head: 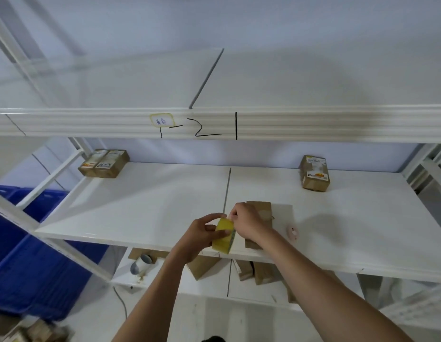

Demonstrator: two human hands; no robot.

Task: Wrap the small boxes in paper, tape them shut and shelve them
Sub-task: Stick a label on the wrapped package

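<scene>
My left hand (204, 233) grips a yellow roll of tape (224, 235) just above the front edge of the white middle shelf (145, 206). My right hand (246, 222) pinches at the roll's top edge, where the tape's end is. Right behind my right hand a brown paper-wrapped box (262, 211) lies on a pale sheet of paper (282, 218), partly hidden by my wrist. Two wrapped boxes (103, 164) sit together at the shelf's back left. Another wrapped box (314, 172) stands at the back right.
A small pink round object (293, 232) lies right of the paper. The shelf below holds brown boxes (261, 270) and a white roll (140, 264). Blue bins (34, 262) stand at the left. An upper shelf beam (214, 124) with handwritten marks crosses overhead.
</scene>
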